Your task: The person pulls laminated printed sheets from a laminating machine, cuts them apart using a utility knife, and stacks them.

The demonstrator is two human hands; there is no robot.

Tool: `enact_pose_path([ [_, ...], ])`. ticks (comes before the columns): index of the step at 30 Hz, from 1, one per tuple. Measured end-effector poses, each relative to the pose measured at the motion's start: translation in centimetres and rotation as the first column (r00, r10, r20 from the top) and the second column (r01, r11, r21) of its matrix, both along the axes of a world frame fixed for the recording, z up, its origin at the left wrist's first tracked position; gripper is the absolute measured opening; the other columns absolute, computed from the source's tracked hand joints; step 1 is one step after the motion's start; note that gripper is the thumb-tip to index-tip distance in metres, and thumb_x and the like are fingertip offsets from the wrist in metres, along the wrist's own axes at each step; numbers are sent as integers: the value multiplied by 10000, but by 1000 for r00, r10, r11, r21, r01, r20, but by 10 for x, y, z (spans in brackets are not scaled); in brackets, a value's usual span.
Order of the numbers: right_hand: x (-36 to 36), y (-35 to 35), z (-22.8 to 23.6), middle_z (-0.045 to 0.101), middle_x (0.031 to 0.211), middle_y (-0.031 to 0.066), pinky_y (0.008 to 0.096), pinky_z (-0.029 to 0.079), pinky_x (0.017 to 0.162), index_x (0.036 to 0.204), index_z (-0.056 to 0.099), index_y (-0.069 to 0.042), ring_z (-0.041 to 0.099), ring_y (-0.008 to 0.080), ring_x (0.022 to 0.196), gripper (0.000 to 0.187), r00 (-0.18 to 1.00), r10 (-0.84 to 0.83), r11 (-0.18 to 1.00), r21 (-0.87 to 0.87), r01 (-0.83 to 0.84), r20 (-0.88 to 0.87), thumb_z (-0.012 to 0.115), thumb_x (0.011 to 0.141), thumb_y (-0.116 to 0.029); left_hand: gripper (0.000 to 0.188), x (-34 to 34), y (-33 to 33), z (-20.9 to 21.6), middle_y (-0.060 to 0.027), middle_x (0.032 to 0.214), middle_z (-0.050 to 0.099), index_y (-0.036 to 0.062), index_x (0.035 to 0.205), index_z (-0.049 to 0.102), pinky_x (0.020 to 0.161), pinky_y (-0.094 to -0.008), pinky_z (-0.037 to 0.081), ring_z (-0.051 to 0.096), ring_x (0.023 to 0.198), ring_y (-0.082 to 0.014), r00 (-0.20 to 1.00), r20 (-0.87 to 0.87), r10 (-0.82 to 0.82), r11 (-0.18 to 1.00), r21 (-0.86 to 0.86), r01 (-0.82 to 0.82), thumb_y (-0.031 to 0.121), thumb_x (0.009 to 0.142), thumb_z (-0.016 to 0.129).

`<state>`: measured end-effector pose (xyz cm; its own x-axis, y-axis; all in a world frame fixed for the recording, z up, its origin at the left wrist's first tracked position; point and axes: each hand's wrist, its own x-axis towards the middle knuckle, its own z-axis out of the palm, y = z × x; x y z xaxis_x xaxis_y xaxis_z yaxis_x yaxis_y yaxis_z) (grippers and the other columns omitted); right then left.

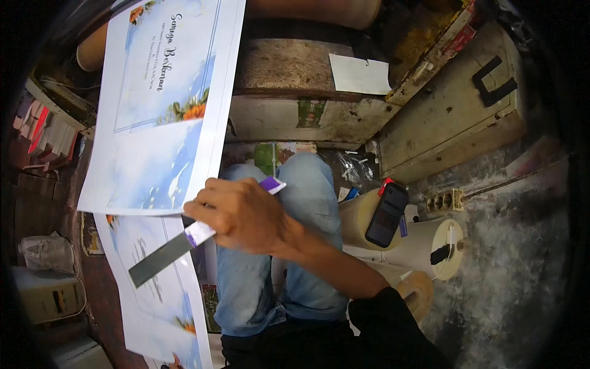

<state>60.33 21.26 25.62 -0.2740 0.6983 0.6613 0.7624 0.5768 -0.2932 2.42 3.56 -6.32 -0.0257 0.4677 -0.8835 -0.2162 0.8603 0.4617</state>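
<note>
Centre: right hand (243, 215) grasps grey strip (161, 261) by printed sheets (161, 111) | left hand unseen | seemingly separating them; next wants steadiness

Mottled, patchy grey floor (504, 277)

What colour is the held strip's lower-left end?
The strip's end is dark grey, clearest in the head view.
</note>
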Motion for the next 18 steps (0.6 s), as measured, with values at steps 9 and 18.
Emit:
enact_pose_path([
  [9, -42, -47, 26, 650, 817, 125, 281, 538, 523, 964, 659, 71, 623, 180, 680, 253, 987, 157, 985, -64, -159, -39, 691, 758, -73, 427, 41, 127, -66, -135, 1111, 632, 16, 1253, 522, 582, -404, 558, 630, 930, -262, 969, 246, 16, 951, 296, -91, 311, 954, 598],
  [18, -30, -73, 32, 669, 1016, 185, 328, 575, 674, 1126, 630, 66, 679, 251, 828, 455, 974, 178, 930, -301, -213, -137, 731, 717, -107, 455, 237, 181, 104, -146, 1149, 612, 6, 1267, 495, 767, -416, 540, 616, 1011, -273, 690, -304, -657, 448, 578, 682, 314, 946, 590],
])
